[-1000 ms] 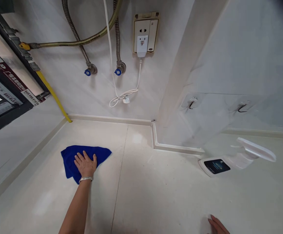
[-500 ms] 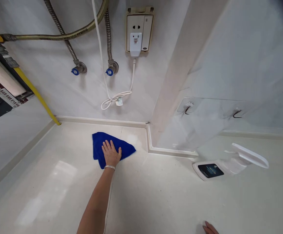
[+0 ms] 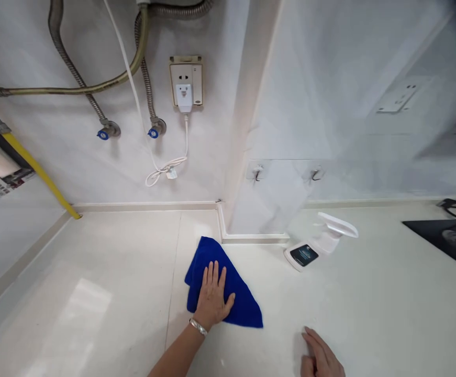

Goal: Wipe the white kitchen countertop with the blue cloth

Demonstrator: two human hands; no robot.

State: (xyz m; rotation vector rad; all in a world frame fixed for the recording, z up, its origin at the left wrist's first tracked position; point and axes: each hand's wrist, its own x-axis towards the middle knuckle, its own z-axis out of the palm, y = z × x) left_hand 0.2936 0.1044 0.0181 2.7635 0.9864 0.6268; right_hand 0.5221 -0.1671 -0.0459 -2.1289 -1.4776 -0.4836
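Observation:
My left hand (image 3: 212, 301), wearing a silver bracelet, lies flat with its fingers stretched out on a blue cloth (image 3: 243, 298). The cloth is folded and spread on the pale countertop (image 3: 133, 309), its top corner near the foot of the wall's projecting corner. At the bottom edge, my right hand (image 3: 322, 356) is partly in view over the countertop. Its fingers are loosely bent, a gap shows beside the thumb, and nothing is seen in it. Farther back from the right hand, a white spray bottle (image 3: 322, 243) with a dark label lies on its side.
Behind the counter are a wall socket (image 3: 186, 81) with a white plug and cord, two blue-capped valves (image 3: 110, 128) with hoses, and a yellow pipe (image 3: 39, 173). Hooks (image 3: 257, 174) are stuck on the projecting wall. A black hob (image 3: 447, 238) is at the right.
My left hand has slid the blue cloth rightward and toward me, turning it. More of my right hand has come into view. The camera has shifted right.

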